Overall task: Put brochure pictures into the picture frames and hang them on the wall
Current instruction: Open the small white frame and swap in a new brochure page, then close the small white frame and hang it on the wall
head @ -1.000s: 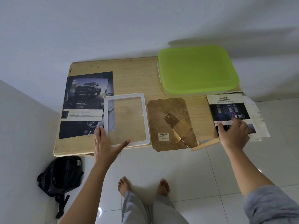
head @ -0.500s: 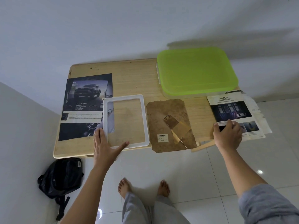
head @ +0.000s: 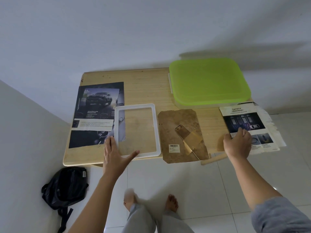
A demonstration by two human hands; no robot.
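While the white frame (head: 157, 128) lies empty on the table (head: 148, 88), backing board (head: 181, 125) just right of it, the left hand (head: 114, 153) rests flat on its near corner and the right hand (head: 239, 143), farther right, touches a brochure page (head: 242, 113), grip unclear; framing and hanging remain.
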